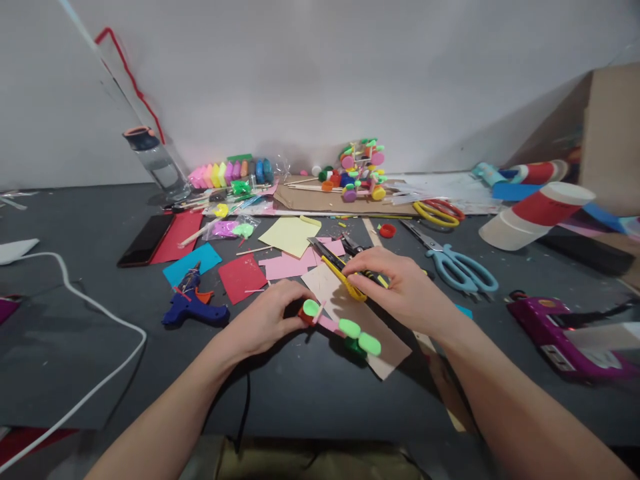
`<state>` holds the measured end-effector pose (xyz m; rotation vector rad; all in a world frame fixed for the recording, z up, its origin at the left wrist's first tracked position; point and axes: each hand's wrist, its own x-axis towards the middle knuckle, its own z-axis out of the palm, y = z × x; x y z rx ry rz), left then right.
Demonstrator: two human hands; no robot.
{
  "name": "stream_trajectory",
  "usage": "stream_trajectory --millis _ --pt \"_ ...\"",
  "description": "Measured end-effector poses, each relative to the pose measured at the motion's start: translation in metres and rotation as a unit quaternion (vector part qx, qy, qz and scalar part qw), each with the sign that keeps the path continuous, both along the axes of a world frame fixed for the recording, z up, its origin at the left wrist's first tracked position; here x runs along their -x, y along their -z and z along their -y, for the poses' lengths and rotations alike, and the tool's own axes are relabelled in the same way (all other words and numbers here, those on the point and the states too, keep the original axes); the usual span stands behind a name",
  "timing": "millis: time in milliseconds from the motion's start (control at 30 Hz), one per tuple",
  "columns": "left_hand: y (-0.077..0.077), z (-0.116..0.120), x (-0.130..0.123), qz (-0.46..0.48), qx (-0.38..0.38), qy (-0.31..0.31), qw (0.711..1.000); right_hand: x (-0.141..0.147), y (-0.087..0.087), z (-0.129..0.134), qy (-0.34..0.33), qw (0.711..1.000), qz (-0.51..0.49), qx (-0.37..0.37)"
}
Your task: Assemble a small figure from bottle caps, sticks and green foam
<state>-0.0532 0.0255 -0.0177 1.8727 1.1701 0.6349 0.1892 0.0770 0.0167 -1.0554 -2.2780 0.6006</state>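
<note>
Bottle-cap model: located near the front of the counter, between the two hands, its free end in line with the beige sheet; contact with sheet or counter cannot be determined. The left hand has its fingers clamped on the red cap at one end only. Judged risk: a knock to the unsupported green pieces could twist or break the narrow pink strip. The right hand has its fingers on the yellow-handled tool; whether they grip it firmly cannot be told. Judged risk: a loose hold could let the tool slip towards the model or left hand. Black-handled pliers lie just beside it and could snag it. Farther left, the blue glue gun lies well apart; its heat state is not evident.
</note>
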Motion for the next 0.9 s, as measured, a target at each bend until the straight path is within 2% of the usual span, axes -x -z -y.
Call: stream_trajectory --millis 200,300,433,533,600,733,900 --pt "-0.004 -0.002 0.002 0.067 0.046 -0.06 0.995 -0.007 -0.004 -0.003 0.062 0.996 -0.053 0.041" --pt "-0.005 -0.003 0.003 0.118 0.072 -0.076 0.988 -0.012 -0.008 -0.005 0.072 0.991 -0.091 0.064" --pt "-0.003 -0.005 0.004 0.168 0.078 -0.105 0.977 -0.022 -0.011 -0.01 0.032 0.987 -0.114 0.111" --pt "0.001 -0.007 0.005 0.181 0.063 -0.136 0.972 -0.027 -0.008 -0.014 -0.025 0.984 -0.084 0.153" --pt "0.002 -0.008 0.005 0.178 0.047 -0.16 0.97 -0.025 -0.006 -0.014 -0.04 0.983 -0.055 0.168" --pt "0.002 -0.007 0.005 0.165 0.021 -0.193 0.967 -0.015 -0.001 -0.011 -0.042 0.987 -0.025 0.152" --pt "0.002 -0.005 0.0 0.15 0.002 -0.205 0.967 -0.008 0.003 -0.011 -0.055 0.993 -0.025 0.102"
